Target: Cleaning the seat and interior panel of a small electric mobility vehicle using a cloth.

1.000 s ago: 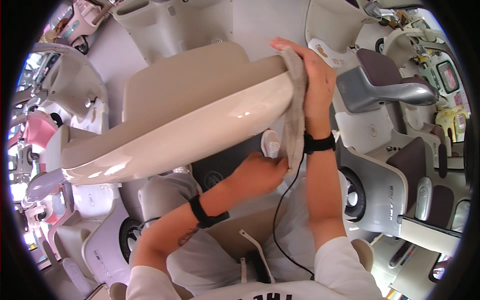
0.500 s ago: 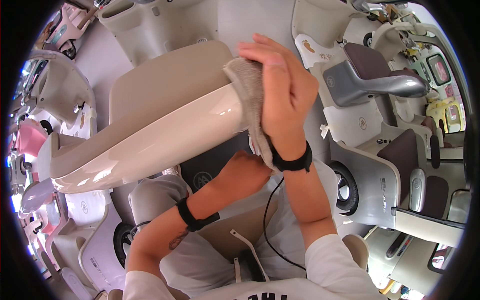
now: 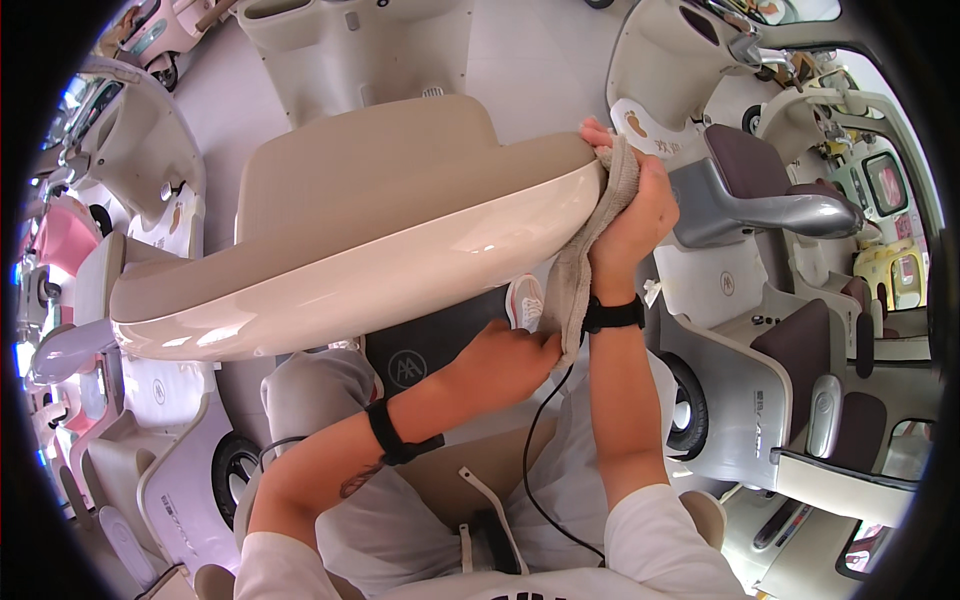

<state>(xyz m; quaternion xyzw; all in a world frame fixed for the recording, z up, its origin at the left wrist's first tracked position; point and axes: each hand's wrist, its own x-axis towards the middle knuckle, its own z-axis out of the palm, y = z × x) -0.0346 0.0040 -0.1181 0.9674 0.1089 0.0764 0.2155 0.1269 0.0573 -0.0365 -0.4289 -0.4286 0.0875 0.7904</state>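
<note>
A large beige padded seat part [image 3: 360,180] with a glossy cream shell [image 3: 380,290] along its near side lies crosswise in front of me. Over its rounded right end, my right hand [image 3: 637,222] presses a grey-brown cloth [image 3: 573,285], the fingers curled around the far side of the tip. The cloth hangs down from there toward me. Its lower end is pinched in my left hand [image 3: 505,360], which is closed below the shell and apart from it. Part of the right hand's fingers is hidden behind the cloth.
A dark floor mat [image 3: 445,325] and a shoe [image 3: 525,303] show beneath the seat part. Silver-grey [image 3: 730,380] and pale lilac [image 3: 185,480] small vehicles stand close on both sides. A black cable [image 3: 530,480] runs across my lap.
My right hand and the cloth have moved right and slightly down. More of the seat part's rounded right end shows now. The left hand still grips the cloth's lower end, slightly lower and farther right.
</note>
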